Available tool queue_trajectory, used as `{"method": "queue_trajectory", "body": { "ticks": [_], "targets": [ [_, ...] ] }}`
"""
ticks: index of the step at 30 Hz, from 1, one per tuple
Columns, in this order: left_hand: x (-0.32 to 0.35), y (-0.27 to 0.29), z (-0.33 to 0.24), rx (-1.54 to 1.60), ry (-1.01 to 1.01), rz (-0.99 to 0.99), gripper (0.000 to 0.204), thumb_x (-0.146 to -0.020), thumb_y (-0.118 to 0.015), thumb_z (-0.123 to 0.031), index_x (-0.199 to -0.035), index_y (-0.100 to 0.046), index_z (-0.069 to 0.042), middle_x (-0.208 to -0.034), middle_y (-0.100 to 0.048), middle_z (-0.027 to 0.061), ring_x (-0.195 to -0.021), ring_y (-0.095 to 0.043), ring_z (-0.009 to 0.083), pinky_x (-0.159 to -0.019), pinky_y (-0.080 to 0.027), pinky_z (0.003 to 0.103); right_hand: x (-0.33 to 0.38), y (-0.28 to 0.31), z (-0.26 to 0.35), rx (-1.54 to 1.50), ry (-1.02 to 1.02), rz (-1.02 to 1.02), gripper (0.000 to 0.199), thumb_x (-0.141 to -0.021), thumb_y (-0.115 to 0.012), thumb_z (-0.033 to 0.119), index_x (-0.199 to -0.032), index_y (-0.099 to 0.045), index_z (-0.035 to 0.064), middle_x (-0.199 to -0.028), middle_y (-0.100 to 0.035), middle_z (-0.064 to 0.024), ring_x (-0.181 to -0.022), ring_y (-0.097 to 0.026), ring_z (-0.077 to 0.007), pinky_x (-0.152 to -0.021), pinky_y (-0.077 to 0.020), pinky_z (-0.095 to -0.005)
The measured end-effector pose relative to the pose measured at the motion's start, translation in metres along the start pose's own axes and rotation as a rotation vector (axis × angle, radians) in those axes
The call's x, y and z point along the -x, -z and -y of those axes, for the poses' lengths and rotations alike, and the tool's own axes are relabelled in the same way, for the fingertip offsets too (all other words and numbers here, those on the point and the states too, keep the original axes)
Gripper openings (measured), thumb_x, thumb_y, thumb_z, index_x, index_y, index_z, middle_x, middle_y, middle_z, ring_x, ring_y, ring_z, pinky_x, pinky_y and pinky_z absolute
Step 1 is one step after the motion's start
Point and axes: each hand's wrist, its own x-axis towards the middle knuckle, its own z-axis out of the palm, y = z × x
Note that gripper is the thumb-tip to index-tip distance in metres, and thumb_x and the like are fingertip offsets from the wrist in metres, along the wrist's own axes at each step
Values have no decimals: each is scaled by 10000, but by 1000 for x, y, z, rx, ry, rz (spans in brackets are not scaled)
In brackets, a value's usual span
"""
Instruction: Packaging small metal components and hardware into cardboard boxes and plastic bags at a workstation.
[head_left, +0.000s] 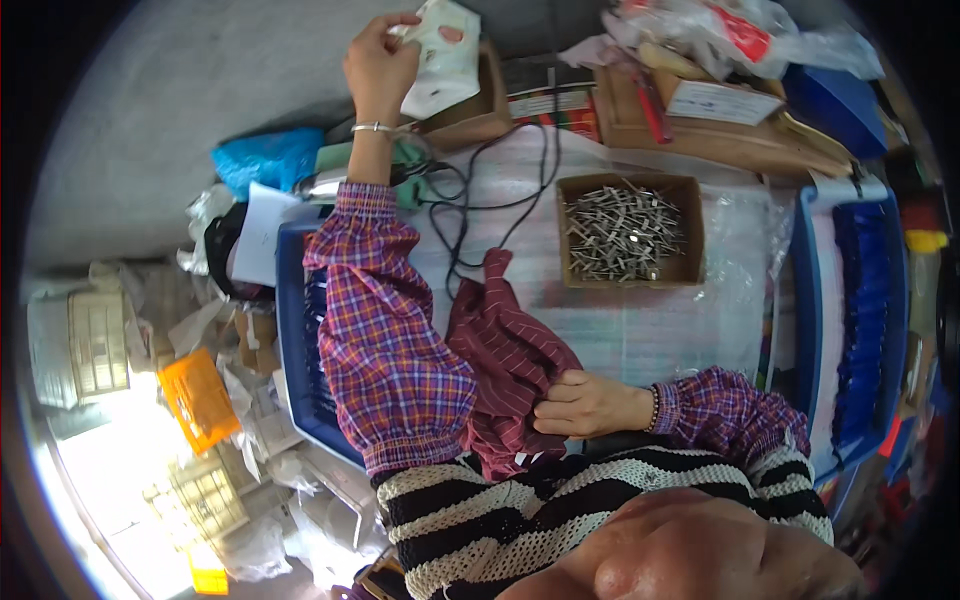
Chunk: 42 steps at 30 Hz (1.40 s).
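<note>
At the far edge of the table, my left hand [383,62] reaches out and its fingers pinch the left edge of a white soft packet [437,75] with a reddish oval mark. The packet leans over a cardboard box [485,105]. Close to my body, my right hand [590,405] is closed on a crumpled maroon cloth [505,350] with thin pale stripes. The cloth hangs down toward my lap, and my fingertips are partly hidden in its folds.
An open cardboard box [690,225] of metal pins stands on the pale table cover [640,335]. Black cord [553,165] loops beside it. Blue trays [297,350] flank me, the right tray [895,330] holding dark blue pieces. Plastic bags [740,35] lie on cartons at the back.
</note>
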Motion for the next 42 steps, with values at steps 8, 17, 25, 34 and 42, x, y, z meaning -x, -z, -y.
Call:
{"method": "queue_trajectory", "body": {
  "ticks": [8, 17, 25, 34, 42],
  "targets": [
    [18, -40, 9, -410, -129, 108, 296, -744, -547, -103, -991, -697, -167, -833, -673, 174, -756, -640, 359, -689, -496, 406, 9, 1, -4, -9, -28, 43, 299, -798, -509, 312, -961, -567, 68, -917, -522, -47, -783, -508, -194, -708, -390, -331],
    [25, -38, 28, -539, -217, 303, 328, -756, -535, -75, -1030, -690, -167, -781, -650, 153, -739, -626, 326, -707, -492, 420, 5, -11, 0, -49, 37, -97, 255, -682, -573, 244, -822, -492, 47, -817, -456, -85, -781, -496, -252, -701, -371, -375],
    [13, -42, 30, -444, -274, 477, 308, -755, -582, -78, -1038, -684, -141, -773, -644, 125, -703, -624, 261, -683, -500, 377, 1, -2, 28, 163, -90, -77, 191, -735, -578, 195, -842, -522, 46, -863, -501, -89, -850, -522, -268, -747, -395, -392],
    [40, -11, -46, -157, -265, 573, 278, -881, -590, -135, -1126, -646, -15, -975, -695, 116, -881, -636, 174, -780, -497, 311, 82, 94, 149, 137, -555, -235, 285, -753, -626, 86, -1024, -578, 12, -888, -575, -150, -832, -590, -328, -694, -478, -428],
    [104, 23, -150, -213, -404, 798, 249, -936, -586, -106, -1156, -638, -1, -1039, -684, 90, -894, -626, 141, -785, -495, 271, 185, 150, 307, 363, -934, -679, 205, -823, -668, 81, -1017, -664, 13, -879, -675, -110, -786, -653, -267, -682, -518, -351]
  ]
}}
